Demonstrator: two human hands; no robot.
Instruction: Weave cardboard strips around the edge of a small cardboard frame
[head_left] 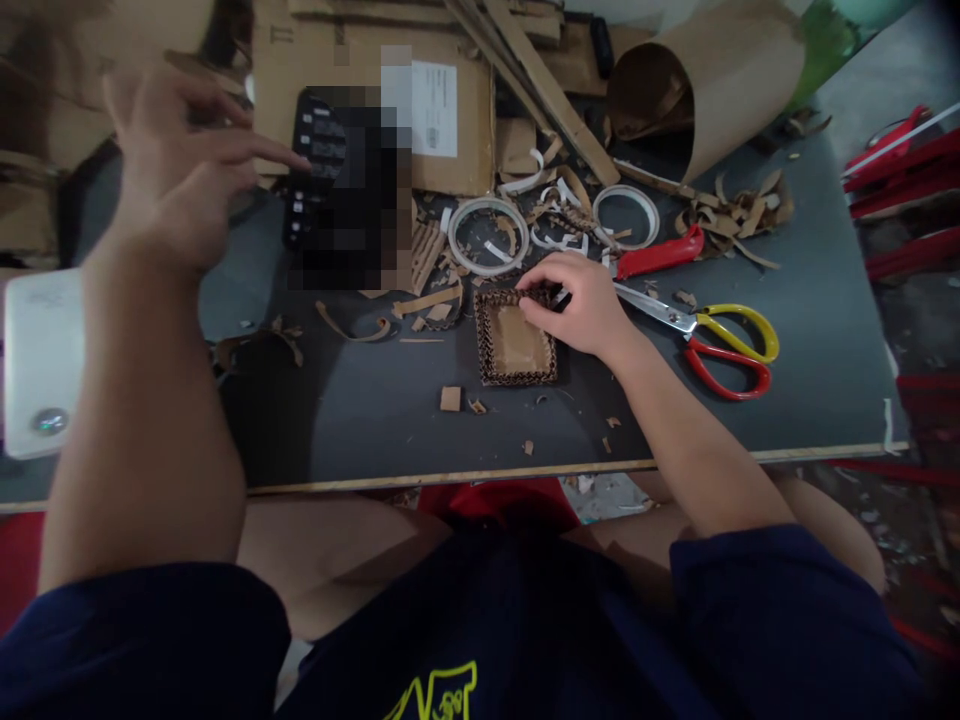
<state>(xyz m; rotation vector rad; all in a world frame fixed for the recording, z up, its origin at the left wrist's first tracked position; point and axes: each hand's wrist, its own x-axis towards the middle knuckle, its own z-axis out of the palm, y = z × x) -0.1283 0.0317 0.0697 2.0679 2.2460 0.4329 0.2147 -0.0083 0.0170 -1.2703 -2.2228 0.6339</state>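
Observation:
My left hand (176,170) is raised at the left, holding nothing. Its index finger stretches out to the lit screen of a dark phone (304,160); part of the phone is blurred into blocks. On the dark tabletop sits a small square cardboard tray (517,340) with a raised rim of corrugated strips. My right hand (574,305) pinches the tray's upper right rim between thumb and fingers. Just right of that hand lie scissors (694,325) with one yellow and one red handle loop. Behind it is a red-handled cutter (660,255).
Two tape rolls (487,237) (626,218) lie behind the tray among curled cardboard scraps (739,210). Farther back are a cardboard box (461,120), long cardboard strips (559,90) and a cardboard tube (739,80). A white device (45,360) rests at the left. The table's front edge (450,477) runs before my lap.

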